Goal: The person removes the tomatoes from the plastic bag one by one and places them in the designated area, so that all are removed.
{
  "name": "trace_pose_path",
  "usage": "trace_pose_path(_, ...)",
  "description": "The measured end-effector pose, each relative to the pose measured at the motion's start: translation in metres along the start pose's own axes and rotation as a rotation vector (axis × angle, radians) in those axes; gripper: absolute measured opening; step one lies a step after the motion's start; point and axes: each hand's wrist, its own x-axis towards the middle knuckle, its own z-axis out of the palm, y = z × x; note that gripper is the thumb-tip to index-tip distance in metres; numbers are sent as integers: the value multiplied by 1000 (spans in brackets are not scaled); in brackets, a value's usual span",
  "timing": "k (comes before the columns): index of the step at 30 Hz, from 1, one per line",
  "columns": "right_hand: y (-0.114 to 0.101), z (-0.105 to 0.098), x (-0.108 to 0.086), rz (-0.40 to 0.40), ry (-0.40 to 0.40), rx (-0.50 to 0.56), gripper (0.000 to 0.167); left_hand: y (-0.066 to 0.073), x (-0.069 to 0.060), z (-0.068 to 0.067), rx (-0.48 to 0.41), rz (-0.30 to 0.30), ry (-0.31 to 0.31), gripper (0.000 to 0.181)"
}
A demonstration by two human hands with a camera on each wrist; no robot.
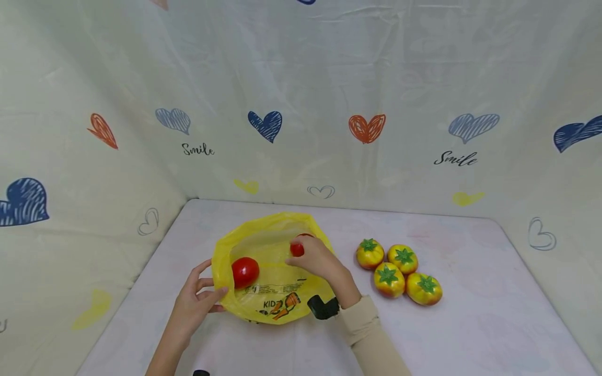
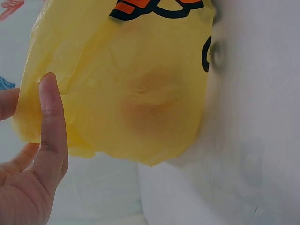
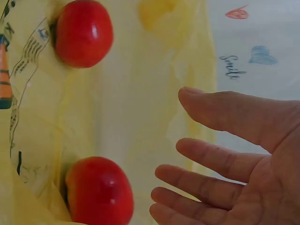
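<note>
A yellow plastic bag (image 1: 277, 266) lies with its mouth spread wide. My left hand (image 1: 199, 292) pinches its left rim, thumb on one side and fingers on the other; in the left wrist view the hand (image 2: 49, 140) holds the film. Inside the bag are two red round fruits, one (image 1: 245, 272) near the left rim and another (image 1: 297, 249) partly hidden by my right hand (image 1: 317, 258). The right wrist view shows both fruits (image 3: 84, 33) (image 3: 101, 191), with the right hand (image 3: 225, 164) beside them, fingers spread and holding nothing.
Several yellow-orange fruits with green leafy tops (image 1: 388, 280) sit grouped on the table (image 1: 489, 313) right of the bag. A black object (image 1: 323, 307) is by my right wrist. Behind the table hangs a pale sheet (image 1: 310, 78) printed with hearts.
</note>
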Motion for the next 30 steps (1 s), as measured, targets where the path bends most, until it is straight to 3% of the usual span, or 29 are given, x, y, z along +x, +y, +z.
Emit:
trace_pose_path(9, 6, 15, 22, 38, 1, -149, 48, -2, 1, 0, 7, -3, -1, 71)
trace_pose_path(13, 7, 19, 26, 54, 18, -165, 46, -2, 1, 0, 7, -3, 2, 71)
trace_pose_path(30, 14, 26, 45, -17, 104, -421, 29, -1, 2, 1, -9, 3, -10, 70)
